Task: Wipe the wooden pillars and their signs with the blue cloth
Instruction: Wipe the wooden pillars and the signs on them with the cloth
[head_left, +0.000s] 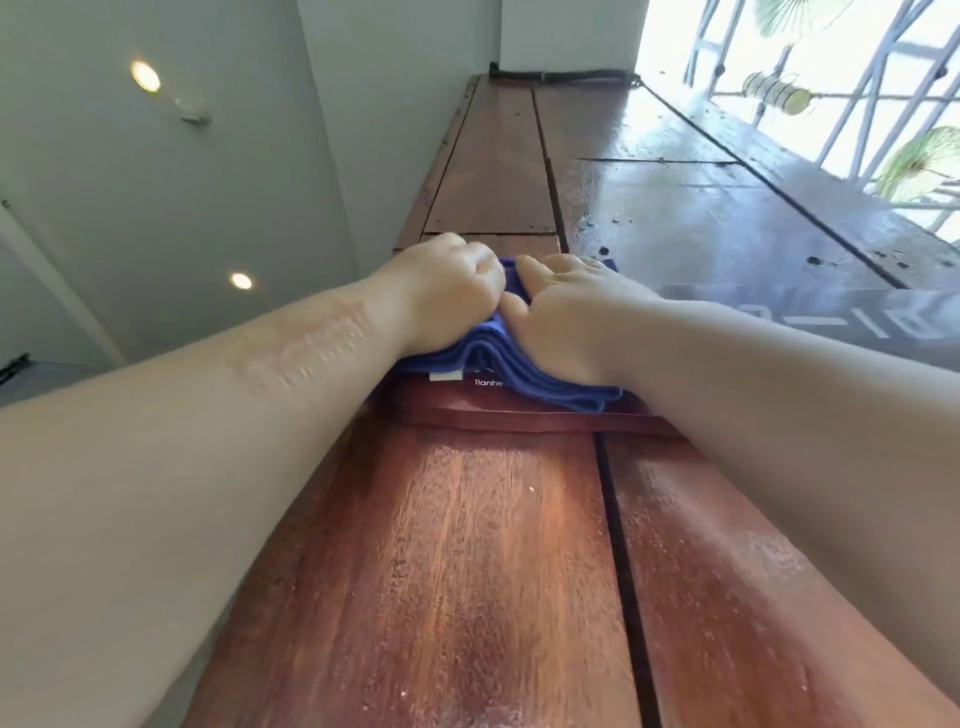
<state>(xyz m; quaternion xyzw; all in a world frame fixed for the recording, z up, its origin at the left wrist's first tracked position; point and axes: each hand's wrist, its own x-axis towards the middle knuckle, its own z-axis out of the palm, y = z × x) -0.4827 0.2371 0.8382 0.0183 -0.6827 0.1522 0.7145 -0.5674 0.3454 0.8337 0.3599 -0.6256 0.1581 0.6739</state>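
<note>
- The left hand (447, 291) is curled into a loose fist, knuckles up, pressing down on the left part of a folded blue cloth (519, 379); its fingers are bent under, and whether they pinch the fabric cannot be told.
- The right hand (566, 317) lies flatter, fingers stretched forward and close together, palm down on the right part of the same cloth; the thumb touches the left hand's side.
- Both bare forearms reach in from the lower corners of the view and meet over the cloth.
- The cloth is bunched in several layers, with a small white tag at its near left edge, and lies against a dark reddish-brown sign plate (519, 413) whose white lettering is mostly covered.
- The sign plate is fixed across the face of a tall reddish-brown wooden pillar (457, 545), which runs away from the camera toward the ceiling; a dark groove splits its planks lengthwise.
- To the right, a glossy dark wooden panel (675, 208) adjoins the pillar, with a white metal window grille (841, 88) at its far edge.
- To the left, a pale ceiling carries two round recessed lights (145, 76).
</note>
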